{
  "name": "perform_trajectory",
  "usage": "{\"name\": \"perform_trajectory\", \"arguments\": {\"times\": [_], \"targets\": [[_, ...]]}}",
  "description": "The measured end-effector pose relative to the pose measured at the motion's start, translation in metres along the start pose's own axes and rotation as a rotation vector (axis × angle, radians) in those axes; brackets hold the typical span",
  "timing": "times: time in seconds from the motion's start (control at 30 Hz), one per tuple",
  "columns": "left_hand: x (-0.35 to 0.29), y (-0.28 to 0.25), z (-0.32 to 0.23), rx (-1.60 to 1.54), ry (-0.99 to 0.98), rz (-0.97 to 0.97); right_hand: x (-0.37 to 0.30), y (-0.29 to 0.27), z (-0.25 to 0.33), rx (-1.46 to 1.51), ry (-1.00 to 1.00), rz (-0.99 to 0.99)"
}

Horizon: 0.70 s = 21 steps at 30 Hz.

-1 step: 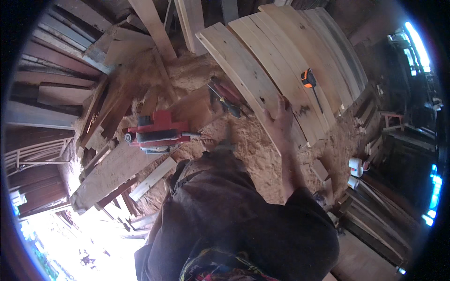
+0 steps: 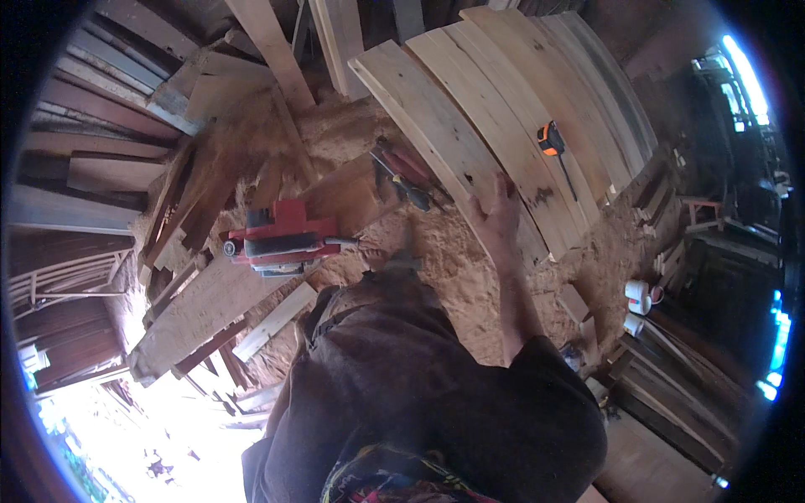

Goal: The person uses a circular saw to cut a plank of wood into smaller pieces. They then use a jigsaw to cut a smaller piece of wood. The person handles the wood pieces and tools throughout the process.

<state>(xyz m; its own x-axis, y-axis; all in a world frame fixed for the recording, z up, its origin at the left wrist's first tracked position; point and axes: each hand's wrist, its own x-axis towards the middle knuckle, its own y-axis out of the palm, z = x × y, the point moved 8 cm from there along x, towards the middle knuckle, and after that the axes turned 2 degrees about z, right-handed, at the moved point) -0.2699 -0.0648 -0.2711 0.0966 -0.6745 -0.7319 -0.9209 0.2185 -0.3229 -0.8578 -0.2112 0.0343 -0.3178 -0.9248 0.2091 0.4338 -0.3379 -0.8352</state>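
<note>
My right hand point(image 2: 501, 220) lies on the near end of a pale wooden board point(image 2: 436, 126), thumb apart from the fingers, which rest on the wood. This board is the leftmost of several planks laid side by side. Farther up the planks sits an orange and black tape measure point(image 2: 550, 138) with a dark strip trailing from it. Left of my right hand are hand tools with red and dark handles point(image 2: 411, 180); their exact kinds are hard to make out. A red electric planer point(image 2: 285, 235) rests on a plank to the left. My left hand is hidden behind my body.
Sawdust point(image 2: 453, 260) covers the ground. Offcuts point(image 2: 275, 320) and a wide brown plank point(image 2: 201, 314) lie at the left. Stacked boards point(image 2: 109, 172) line the left side, and upright timbers point(image 2: 277, 50) stand at the back. White containers point(image 2: 639, 298) are on the right.
</note>
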Motion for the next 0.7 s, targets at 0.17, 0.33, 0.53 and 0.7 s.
{"name": "perform_trajectory", "arguments": {"times": [0.17,0.33,0.53,0.7], "targets": [[0.015,0.007,-0.041,0.055,0.081,0.042,-0.013,0.002,0.033,-0.156,0.053,0.037],[0.041,-0.002,-0.078,-0.026,0.282,0.053,-0.016,0.003,0.006,-0.322,0.117,-0.039],[-0.026,-0.005,-0.145,0.048,0.271,0.060,-0.065,0.059,0.051,0.138,0.019,0.006],[-0.080,0.011,-0.218,0.138,0.360,0.189,-0.135,0.121,0.153,0.184,-0.068,0.371]]}}
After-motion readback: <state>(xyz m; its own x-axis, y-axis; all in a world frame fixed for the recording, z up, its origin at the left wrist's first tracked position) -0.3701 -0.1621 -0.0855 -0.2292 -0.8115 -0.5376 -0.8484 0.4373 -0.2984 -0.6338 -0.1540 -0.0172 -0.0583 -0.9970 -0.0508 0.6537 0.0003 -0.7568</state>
